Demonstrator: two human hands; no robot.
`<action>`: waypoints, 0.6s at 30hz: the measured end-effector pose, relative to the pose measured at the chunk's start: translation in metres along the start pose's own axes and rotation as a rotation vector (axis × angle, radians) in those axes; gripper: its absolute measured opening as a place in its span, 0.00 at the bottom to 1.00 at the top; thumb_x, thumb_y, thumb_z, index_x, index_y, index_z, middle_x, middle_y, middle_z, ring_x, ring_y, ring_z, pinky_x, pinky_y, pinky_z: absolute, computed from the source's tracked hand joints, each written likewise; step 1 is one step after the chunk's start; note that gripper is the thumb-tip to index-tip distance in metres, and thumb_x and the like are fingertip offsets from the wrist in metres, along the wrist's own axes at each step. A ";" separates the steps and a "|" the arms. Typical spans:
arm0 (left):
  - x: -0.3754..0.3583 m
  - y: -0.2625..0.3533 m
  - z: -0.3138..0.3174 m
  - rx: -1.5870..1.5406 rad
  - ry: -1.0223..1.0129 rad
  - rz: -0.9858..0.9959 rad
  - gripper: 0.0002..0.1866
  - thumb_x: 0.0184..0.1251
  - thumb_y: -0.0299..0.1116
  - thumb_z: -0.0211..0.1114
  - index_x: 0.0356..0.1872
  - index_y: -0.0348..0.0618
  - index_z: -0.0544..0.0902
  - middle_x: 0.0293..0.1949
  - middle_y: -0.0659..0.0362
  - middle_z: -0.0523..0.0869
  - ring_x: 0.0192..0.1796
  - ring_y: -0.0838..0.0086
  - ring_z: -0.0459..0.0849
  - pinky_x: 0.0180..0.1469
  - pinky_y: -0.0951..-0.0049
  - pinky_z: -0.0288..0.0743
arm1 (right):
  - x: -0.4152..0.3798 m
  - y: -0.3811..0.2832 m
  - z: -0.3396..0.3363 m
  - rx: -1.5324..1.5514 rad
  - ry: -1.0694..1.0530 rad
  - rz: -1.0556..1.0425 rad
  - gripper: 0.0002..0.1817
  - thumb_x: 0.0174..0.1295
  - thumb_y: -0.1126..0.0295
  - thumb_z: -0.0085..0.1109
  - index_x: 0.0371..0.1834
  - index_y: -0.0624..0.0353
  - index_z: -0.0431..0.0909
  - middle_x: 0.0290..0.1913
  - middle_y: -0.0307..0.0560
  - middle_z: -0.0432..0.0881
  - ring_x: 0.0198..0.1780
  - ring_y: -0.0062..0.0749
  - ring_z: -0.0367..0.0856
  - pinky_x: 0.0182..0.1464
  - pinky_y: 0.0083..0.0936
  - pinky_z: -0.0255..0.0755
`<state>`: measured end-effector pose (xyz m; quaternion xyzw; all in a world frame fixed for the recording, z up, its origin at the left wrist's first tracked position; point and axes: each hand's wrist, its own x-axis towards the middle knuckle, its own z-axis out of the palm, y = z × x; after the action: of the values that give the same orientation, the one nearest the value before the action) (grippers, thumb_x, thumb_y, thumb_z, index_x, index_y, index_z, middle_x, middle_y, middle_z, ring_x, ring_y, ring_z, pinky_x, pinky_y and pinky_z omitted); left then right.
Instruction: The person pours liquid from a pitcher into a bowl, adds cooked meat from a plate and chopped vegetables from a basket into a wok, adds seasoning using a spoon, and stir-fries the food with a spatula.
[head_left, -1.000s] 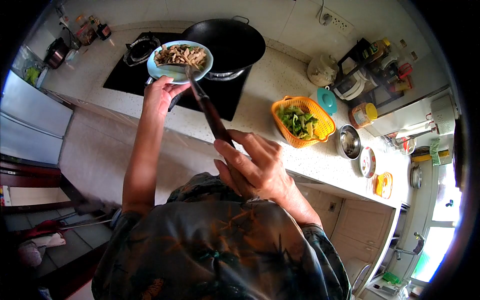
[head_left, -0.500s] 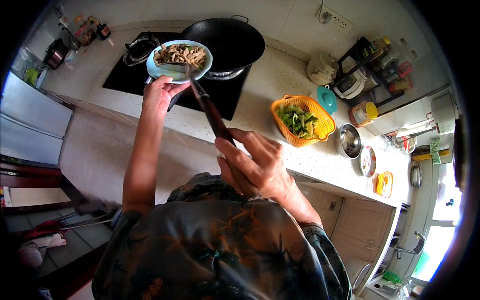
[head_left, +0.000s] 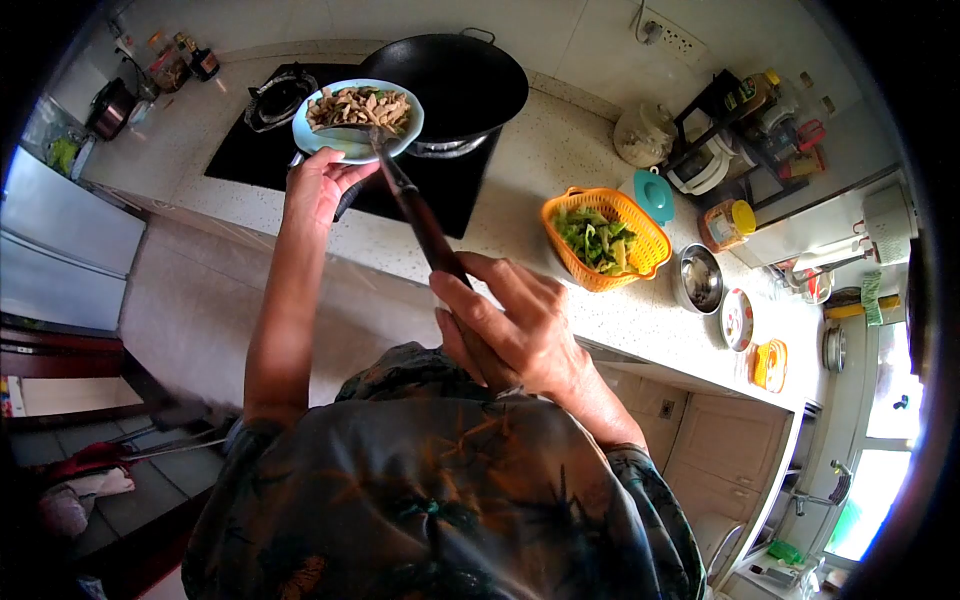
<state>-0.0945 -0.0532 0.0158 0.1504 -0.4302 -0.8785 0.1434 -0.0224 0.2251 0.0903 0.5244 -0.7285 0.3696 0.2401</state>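
My left hand [head_left: 322,188] grips the near rim of a pale blue plate [head_left: 353,151] and holds it above the stove. Cooked sliced meat [head_left: 362,107] with bits of green lies on the plate. In my right hand [head_left: 518,325] is a spatula [head_left: 428,228], its fingers wrapped round the brown wooden handle. The metal blade rests at the near side of the meat, partly hidden by the food. Just behind the plate sits a black wok [head_left: 450,85] on the right burner; little can be made out inside it.
On the counter [head_left: 490,220] to the right stand an orange basket [head_left: 655,245] of green vegetables, a metal bowl [head_left: 698,278], a patterned bowl [head_left: 736,320] and a teal-lidded container [head_left: 653,197]. A black rack [head_left: 715,130] with jars is behind them. The left burner [head_left: 282,98] is uncovered.
Almost nothing differs. Both hands, the plate and the spatula keep their places, and the whole view has shifted very slightly.
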 end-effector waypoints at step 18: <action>0.003 -0.001 0.004 0.015 -0.004 -0.007 0.17 0.53 0.21 0.56 0.47 0.30 0.71 0.45 0.46 0.77 0.48 0.59 0.78 0.49 0.59 0.79 | -0.003 0.003 0.004 -0.017 0.027 0.011 0.19 0.44 0.74 0.61 0.44 0.59 0.74 0.36 0.51 0.73 0.25 0.34 0.74 0.22 0.28 0.69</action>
<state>-0.0992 -0.0513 0.0168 0.1514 -0.4367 -0.8759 0.1385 -0.0243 0.2241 0.0843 0.5131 -0.7314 0.3716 0.2523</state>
